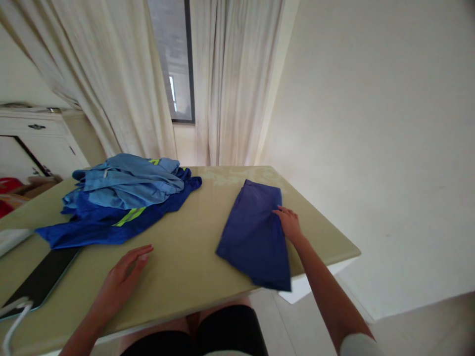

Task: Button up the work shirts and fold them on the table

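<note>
A dark blue garment (254, 230), folded flat and looking like a pair of shorts, lies on the right half of the table. Its lower corner reaches the table's front edge. My right hand (289, 223) rests on the garment's right side, fingers stretched over the cloth; I see no fold pinched up between them. To the left, my left hand (124, 277) is held over the tabletop with its fingers extended and nothing in them. Beyond it lies a crumpled heap of clothes: a light blue garment (129, 180) on top of a bright blue one (100, 222) with yellow-green reflective strips.
The table (193, 237) has a pale green cover. At its left are a dark flat tablet-like device (40, 279), a white cable (17, 314) and a white object (13, 240). A wall (371, 148) rises at the right, curtains (237, 84) behind. A white cabinet (44, 131) stands far left.
</note>
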Motion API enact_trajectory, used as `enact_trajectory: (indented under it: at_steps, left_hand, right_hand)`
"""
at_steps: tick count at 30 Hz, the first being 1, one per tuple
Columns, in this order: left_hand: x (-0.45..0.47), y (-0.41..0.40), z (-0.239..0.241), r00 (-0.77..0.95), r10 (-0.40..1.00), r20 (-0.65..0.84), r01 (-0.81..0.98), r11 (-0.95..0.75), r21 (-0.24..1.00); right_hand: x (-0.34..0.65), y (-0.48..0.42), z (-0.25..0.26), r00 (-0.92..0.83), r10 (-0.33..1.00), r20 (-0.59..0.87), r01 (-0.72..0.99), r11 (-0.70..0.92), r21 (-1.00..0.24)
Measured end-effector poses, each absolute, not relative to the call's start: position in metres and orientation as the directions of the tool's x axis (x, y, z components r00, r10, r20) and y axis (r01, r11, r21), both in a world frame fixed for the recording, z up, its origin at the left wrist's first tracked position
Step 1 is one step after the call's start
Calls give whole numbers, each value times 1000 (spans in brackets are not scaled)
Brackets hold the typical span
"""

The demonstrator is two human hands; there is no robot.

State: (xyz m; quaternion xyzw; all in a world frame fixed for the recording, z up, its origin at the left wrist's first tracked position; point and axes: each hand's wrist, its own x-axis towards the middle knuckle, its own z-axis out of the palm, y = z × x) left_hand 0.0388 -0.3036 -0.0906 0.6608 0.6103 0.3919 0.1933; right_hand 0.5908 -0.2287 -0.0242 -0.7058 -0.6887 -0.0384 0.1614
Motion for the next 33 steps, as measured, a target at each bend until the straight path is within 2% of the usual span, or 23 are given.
enact_trajectory:
  at_steps: [1, 3, 6, 8, 12, 17, 20, 22, 24, 28, 29, 31, 33]
  left_hand:
    - [39, -303, -92, -51, 961, 271, 659, -172, 733]
    - [39, -303, -94, -47, 970, 239, 672, -146, 726]
    - [38, -302, -96, -42, 974, 223, 697, -131, 705]
    - [38, -301, -97, -24, 970, 240, 712, -152, 685]
    - [42, -299, -97, 18, 962, 273, 746, -195, 637]
    - [49, -300, -93, 54, 944, 325, 777, -244, 580]
    - [51, -304, -95, 49, 940, 337, 790, -243, 563]
    - [52, -305, -98, 42, 941, 335, 795, -234, 560]
    - [52, -303, -97, 49, 952, 304, 796, -221, 564]
    - [49, -271, -71, 50, 980, 191, 785, -157, 600]
    - [47, -257, -60, 26, 973, 229, 799, -158, 580]
    - [39, -222, -35, -14, 909, 417, 869, -195, 455]
    - [26, -185, -13, -113, 828, 549, 929, -108, 354]
  right_hand:
    - [598, -226, -22, 80, 944, 321, 980, -15, -199]
    - [596, -231, -24, 17, 936, 351, 973, 66, -222]
    - [567, -249, -46, -89, 962, 259, 960, 152, -235]
    - [545, -259, -67, -58, 977, 206, 969, 105, -225]
    - [536, -240, -90, 0, 980, 201, 981, 40, -192]
    - [574, -151, -59, 46, 993, 112, 976, -21, -215]
    - [559, -113, -47, 116, 973, 201, 970, -67, -234]
    - [525, -107, -55, 30, 966, 255, 958, 46, -284]
    - [484, -114, -73, -134, 968, 212, 928, 198, -316]
    - [439, -135, -99, -284, 931, 230, 903, 340, -264]
    - [438, -137, -101, -297, 926, 234, 897, 354, -264]
    - [442, -137, -99, -312, 919, 242, 884, 374, -282]
    - [448, -135, -96, -317, 918, 239, 873, 380, -305]
